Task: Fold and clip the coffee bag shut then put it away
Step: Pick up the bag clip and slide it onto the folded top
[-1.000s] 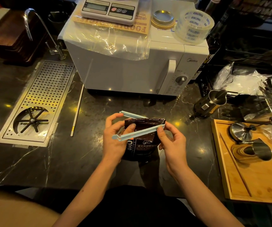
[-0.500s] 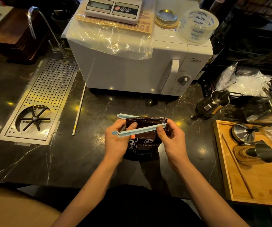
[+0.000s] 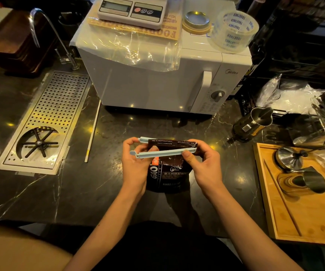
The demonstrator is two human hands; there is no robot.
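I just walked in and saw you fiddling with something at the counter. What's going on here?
A person is sealing a dark coffee bag that stands on the black counter in front of a white microwave. Its top is folded over, and a pale blue bag clip straddles the fold. The left hand holds the clip's open end, the right hand its hinge end. The clip's two arms are apart at the left, so it is not yet snapped shut.
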